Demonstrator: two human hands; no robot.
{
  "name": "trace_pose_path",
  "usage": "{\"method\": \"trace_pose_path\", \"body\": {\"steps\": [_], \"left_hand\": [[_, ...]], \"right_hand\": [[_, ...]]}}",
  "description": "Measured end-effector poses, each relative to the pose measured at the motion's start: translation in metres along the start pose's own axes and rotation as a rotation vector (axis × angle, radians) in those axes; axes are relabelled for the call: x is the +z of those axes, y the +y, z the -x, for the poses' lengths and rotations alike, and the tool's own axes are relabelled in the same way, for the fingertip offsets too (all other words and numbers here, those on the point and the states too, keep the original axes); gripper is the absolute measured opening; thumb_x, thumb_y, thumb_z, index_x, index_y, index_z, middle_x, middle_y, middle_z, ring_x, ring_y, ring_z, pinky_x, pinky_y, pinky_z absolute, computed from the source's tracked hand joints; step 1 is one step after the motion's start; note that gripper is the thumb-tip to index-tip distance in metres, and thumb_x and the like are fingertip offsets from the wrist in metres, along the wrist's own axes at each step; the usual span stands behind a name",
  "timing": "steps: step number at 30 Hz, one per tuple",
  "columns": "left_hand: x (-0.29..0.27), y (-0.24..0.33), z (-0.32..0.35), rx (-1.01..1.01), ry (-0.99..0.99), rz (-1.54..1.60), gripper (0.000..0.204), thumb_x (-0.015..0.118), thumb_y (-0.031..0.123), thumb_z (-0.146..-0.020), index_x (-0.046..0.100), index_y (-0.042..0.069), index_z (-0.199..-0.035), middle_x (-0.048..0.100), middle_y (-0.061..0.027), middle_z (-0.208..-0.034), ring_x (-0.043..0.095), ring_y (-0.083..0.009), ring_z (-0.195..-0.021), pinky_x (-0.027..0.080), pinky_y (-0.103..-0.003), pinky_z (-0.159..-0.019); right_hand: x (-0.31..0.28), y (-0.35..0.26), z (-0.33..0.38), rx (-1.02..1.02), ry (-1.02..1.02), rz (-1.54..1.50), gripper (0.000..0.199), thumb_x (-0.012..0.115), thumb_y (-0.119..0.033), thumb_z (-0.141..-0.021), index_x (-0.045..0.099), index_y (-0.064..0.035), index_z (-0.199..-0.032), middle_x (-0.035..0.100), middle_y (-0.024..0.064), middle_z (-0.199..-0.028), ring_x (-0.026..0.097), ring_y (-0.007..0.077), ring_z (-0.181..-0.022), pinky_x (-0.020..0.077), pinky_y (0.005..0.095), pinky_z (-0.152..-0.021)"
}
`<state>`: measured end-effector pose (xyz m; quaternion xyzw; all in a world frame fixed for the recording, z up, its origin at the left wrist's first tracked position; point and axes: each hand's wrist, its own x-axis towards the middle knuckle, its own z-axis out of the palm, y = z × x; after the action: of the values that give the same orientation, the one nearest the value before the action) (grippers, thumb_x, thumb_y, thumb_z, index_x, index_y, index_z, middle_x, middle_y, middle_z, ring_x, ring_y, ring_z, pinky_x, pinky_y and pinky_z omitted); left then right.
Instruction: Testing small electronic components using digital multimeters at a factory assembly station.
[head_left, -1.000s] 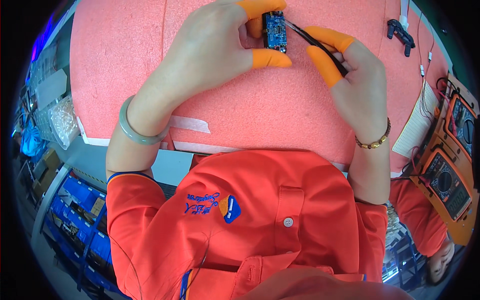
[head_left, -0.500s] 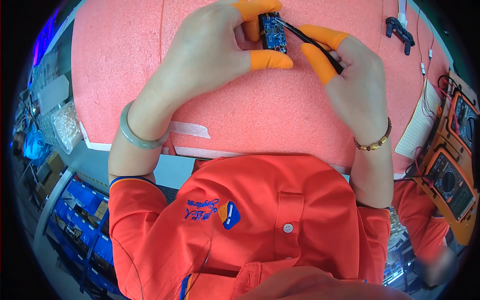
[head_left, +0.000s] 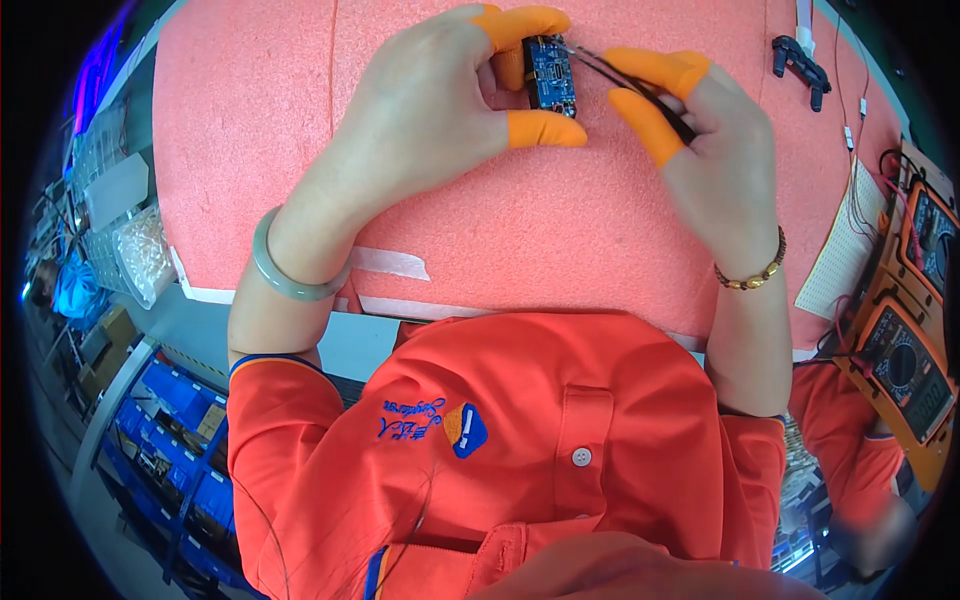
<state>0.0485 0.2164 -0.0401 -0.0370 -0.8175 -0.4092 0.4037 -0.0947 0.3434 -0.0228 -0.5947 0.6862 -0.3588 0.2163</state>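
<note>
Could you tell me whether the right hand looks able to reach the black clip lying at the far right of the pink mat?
Probably yes: the black clip lies on bare pink mat beyond the right hand, nothing between. But that hand is holding black tweezers.

Electronics assembly/repair workshop. Bench covered w/ a pink anti-static mat point(head_left: 560, 230), taped at the near edge. Two orange multimeters point(head_left: 905, 375) w/ leads at the right, beside a white breadboard point(head_left: 835, 240); black clip tool point(head_left: 800, 60) on the mat's far right. Left of the bench: clear bags of small parts point(head_left: 135, 255) and, lower down, blue parts bins point(head_left: 165, 440) on a rack. Worker in an orange uniform polo point(head_left: 520, 450) w/ orange finger cots point(head_left: 545, 128), handling a small blue circuit board point(head_left: 552, 75) w/ black tweezers point(head_left: 640, 85). Another person in the same orange at the right edge.
</note>
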Motion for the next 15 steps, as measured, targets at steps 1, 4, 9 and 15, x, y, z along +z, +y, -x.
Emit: {"method": "trace_pose_path", "body": {"steps": [1, 4, 9, 15], "left_hand": [[0.001, 0.006, -0.008, 0.001, 0.002, 0.005, 0.054, 0.076, 0.017, -0.058, 0.052, -0.003, -0.103, 0.058, -0.0137, -0.081, 0.058, -0.0212, -0.071, 0.046, -0.027, -0.063], [-0.003, 0.040, -0.033, -1.037, -0.291, -0.144, 0.055, 0.076, 0.019, -0.057, 0.053, -0.002, -0.101, 0.056, -0.0141, -0.081, 0.056, -0.0248, -0.073, 0.045, -0.030, -0.066], [-0.004, 0.036, -0.025, -0.697, -0.317, -0.396, 0.055, 0.076, 0.022, -0.055, 0.053, -0.001, -0.100, 0.053, -0.0142, -0.082, 0.052, -0.0272, -0.077, 0.042, -0.032, -0.069], [-0.003, 0.036, -0.025, -0.776, -0.289, -0.383, 0.053, 0.075, 0.024, -0.056, 0.054, 0.000, -0.098, 0.051, -0.0144, -0.083, 0.049, -0.0282, -0.080, 0.041, -0.032, -0.071]], "right_hand": [[-0.001, -0.001, 0.000, 0.097, 0.000, -0.076, 0.023, 0.060, -0.003, -0.074, 0.058, -0.0039, -0.097, 0.055, 0.0055, -0.080, 0.053, 0.0100, -0.069, 0.0418, 0.0196, -0.063], [-0.004, 0.009, 0.005, 0.046, -0.013, 0.038, 0.023, 0.060, -0.003, -0.074, 0.058, -0.0039, -0.098, 0.055, 0.0052, -0.080, 0.053, 0.0101, -0.069, 0.0420, 0.0195, -0.063], [0.003, 0.006, 0.002, -0.003, 0.060, 0.086, 0.019, 0.062, -0.009, -0.070, 0.060, -0.0034, -0.087, 0.053, 0.0102, -0.070, 0.052, 0.0251, -0.063, 0.0416, 0.0320, -0.056], [-0.002, 0.008, 0.003, 0.032, 0.001, 0.137, 0.024, 0.061, -0.004, -0.074, 0.059, -0.0044, -0.098, 0.056, 0.0060, -0.080, 0.054, 0.0122, -0.068, 0.0419, 0.0203, -0.063]]}}
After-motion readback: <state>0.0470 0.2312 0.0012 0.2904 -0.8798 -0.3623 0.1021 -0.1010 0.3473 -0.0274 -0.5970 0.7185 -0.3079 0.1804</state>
